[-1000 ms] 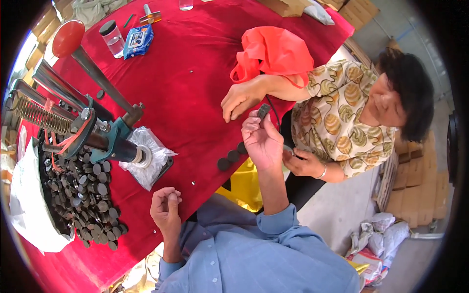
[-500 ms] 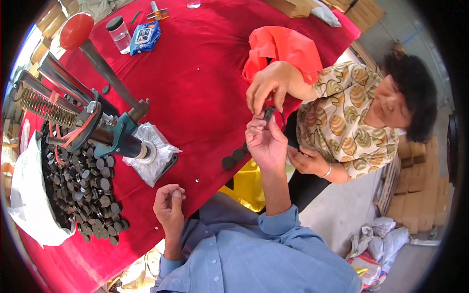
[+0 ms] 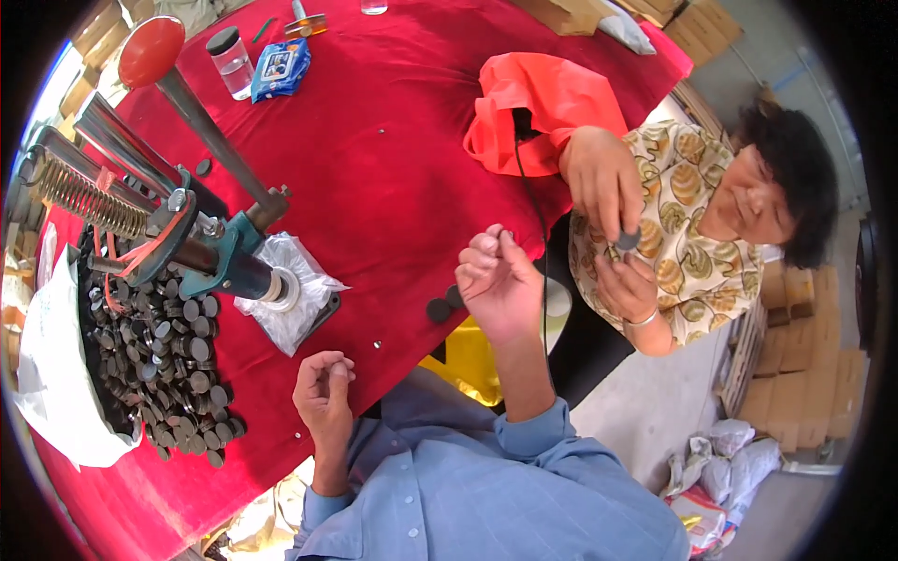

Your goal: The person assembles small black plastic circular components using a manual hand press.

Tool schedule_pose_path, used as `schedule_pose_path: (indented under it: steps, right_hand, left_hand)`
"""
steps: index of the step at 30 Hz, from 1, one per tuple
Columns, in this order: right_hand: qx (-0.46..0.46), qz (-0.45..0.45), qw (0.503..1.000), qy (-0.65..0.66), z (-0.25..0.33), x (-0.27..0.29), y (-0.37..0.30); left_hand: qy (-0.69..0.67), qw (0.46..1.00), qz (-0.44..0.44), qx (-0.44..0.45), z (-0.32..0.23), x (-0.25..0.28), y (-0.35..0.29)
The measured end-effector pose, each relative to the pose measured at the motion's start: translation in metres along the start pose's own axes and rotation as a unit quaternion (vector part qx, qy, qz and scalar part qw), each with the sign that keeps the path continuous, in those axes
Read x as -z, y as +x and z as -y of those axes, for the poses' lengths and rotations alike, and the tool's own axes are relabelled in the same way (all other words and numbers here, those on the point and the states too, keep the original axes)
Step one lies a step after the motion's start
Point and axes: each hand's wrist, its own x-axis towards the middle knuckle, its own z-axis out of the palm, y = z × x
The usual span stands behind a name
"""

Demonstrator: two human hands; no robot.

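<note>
My left hand (image 3: 324, 391) is closed near the table's front edge, thumb against curled fingers; anything in it is hidden. My right hand (image 3: 503, 294), palm up, has its fingers curled to the thumb over the right edge; I cannot make out anything between the tips. Several dark round discs (image 3: 438, 310) lie beside it on the red cloth. At the right, a co-worker's hands (image 3: 613, 192) hold a dark disc (image 3: 628, 239) between the fingers. A thin black cord (image 3: 543, 252) hangs from a red bag (image 3: 552, 98) past my right wrist.
A green hand press (image 3: 234, 262) with a red-knobbed lever (image 3: 210, 131) stands at left, over a clear plastic bag (image 3: 281, 313). A large pile of dark discs (image 3: 187, 374) lies by a white sack (image 3: 61, 374). Farther back are a jar (image 3: 232, 67), a blue wipes pack (image 3: 280, 70) and a hammer (image 3: 305, 23).
The co-worker's hand has drawn away from my right hand and now holds a dark disc with the other hand. My right hand has moved slightly left and down. My left hand stays in place.
</note>
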Motion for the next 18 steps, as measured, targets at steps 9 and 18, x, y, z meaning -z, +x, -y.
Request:
schedule_pose_path:
  steps: [9, 18]
  right_hand:
    - [-0.062, 0.049, 0.988, -0.13, -0.049, -0.004, -0.012]
    - [0.223, 0.174, 0.525, -0.803, -0.08, -0.002, -0.029]
  left_hand:
    - [0.003, 1.0, -0.025, 0.015, -0.011, 0.002, -0.005]
    - [0.401, 0.85, -0.311, -0.139, -0.025, 0.106, -0.05]
